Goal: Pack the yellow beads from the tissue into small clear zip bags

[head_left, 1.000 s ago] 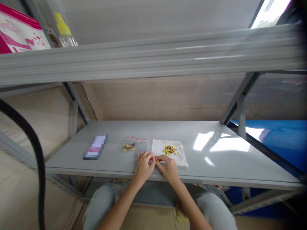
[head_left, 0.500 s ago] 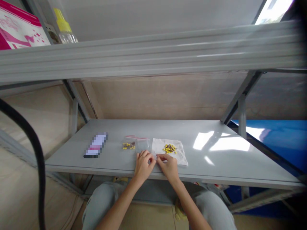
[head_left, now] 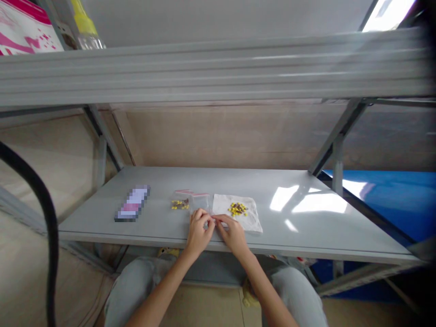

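My left hand (head_left: pixel 198 230) and my right hand (head_left: pixel 232 231) meet near the front edge of the table, fingers pinched close together. Between the fingertips shows a bit of a clear zip bag (head_left: pixel 213 220) with a reddish edge; my fingers hide most of it. Just beyond my left hand lies a flat clear zip bag (head_left: pixel 200 200) with a red strip. Left of that, another zip bag (head_left: pixel 180 204) holds yellow and brown pieces. A white cloth (head_left: pixel 252 219) lies beside my right hand, bearing a small pile of yellow and brown pieces (head_left: pixel 237 209).
A phone (head_left: pixel 133 203) with a blurred screen lies on the left of the grey table (head_left: pixel 299 236). Overhead runs a shelf beam (head_left: pixel 218 75), with a yellow-capped bottle (head_left: pixel 85 25) and a pink and white box (head_left: pixel 29 29) above it. A black cable (head_left: pixel 47 213) hangs at left.
The view has shifted slightly, so the table things sit a little further left and higher. My fingertips have drawn closer together, and a reddish edge now shows between them.
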The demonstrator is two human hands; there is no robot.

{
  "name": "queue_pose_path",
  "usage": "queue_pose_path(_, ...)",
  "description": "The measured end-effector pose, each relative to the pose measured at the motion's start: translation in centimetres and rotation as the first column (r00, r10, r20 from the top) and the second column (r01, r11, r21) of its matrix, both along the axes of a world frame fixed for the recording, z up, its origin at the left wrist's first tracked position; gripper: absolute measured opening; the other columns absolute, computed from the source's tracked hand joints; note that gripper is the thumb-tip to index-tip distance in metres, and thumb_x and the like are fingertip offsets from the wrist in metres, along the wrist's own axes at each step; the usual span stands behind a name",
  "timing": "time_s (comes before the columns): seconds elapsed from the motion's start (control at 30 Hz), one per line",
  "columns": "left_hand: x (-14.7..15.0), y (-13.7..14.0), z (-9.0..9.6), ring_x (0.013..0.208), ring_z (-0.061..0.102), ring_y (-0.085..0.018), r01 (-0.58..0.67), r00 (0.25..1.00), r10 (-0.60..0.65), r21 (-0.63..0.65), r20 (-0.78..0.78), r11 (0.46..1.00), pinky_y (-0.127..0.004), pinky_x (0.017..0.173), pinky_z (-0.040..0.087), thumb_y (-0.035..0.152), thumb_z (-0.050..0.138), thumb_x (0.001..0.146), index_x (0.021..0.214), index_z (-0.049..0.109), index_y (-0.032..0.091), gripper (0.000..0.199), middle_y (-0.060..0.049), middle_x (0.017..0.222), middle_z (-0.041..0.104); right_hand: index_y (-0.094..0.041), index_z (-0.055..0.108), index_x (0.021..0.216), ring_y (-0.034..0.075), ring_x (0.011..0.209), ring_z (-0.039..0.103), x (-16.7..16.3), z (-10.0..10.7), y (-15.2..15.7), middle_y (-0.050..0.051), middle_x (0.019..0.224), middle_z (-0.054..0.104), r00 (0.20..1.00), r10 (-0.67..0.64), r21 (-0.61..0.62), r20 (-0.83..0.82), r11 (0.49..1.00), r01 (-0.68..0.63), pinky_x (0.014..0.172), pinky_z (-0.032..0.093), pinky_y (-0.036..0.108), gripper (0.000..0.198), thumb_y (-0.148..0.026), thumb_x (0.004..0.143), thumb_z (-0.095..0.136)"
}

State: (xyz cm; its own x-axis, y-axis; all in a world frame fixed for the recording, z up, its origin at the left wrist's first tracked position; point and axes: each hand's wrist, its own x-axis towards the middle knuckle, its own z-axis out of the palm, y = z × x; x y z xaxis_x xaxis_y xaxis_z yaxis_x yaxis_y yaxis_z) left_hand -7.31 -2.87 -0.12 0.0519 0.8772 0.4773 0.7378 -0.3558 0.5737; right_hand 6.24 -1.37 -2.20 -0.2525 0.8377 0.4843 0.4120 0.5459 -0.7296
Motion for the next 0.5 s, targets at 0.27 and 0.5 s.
queue_pose_path(0.27,0.1,-0.4,-0.3,0.088,0.049,-0.019,0.027,0.997,-0.022,0.072,-0.08,0.997,-0.033,0.083,0.036,0.015,0.046,0.08,0.068,0.053,0.019,0.014,-0.004,0.084,0.054,-0.024,0.067,0.104,0.021,0.089,0.063,-0.1,0.3,-0.2,0.006,0.097,0.07,0.993,0.034,-0.039,0.115,0.999,-0.03,0.076,0.048,0.03,0.029,-0.025,0.087,0.044)
queue_pose_path(0.5,0.2,-1.2,-0.4,0.101,0.046,-0.024,-0.001,0.98,0.026,0.122,-0.199,0.993,-0.038,0.088,0.035,0.014,0.05,0.075,0.067,0.055,0.019,0.011,-0.009,0.112,0.052,-0.02,0.073,0.081,0.021,0.069,0.064,0.3,0.3,0.4,0.006,0.076,0.072,0.989,0.1,-0.209,-0.109,0.97,-0.122,0.067,0.049,0.029,0.021,-0.03,0.08,0.054)
